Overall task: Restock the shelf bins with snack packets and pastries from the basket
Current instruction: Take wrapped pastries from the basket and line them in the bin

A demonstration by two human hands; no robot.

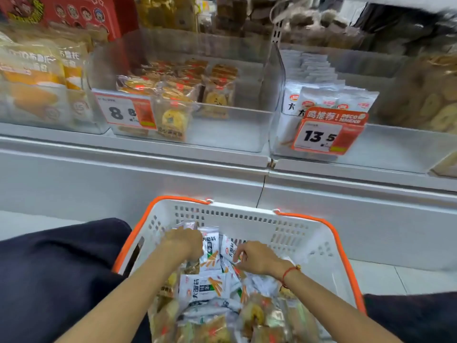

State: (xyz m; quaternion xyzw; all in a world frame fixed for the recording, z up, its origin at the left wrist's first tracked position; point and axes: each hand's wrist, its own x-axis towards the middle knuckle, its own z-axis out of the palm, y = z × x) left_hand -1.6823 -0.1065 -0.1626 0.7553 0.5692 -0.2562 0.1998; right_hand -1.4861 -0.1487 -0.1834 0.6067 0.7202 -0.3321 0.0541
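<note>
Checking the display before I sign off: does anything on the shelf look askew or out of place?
One thing: in the clear pastry bin, a single pastry packet stands against the front wall beside the 8.8 price tag, apart from the stack behind it. The white snack packets in the neighbouring bin stand in a tidy row.

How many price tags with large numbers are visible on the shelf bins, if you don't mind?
2. One price tag fronts the pastry bin; another fronts the white-packet bin. Others may be hidden.
</note>
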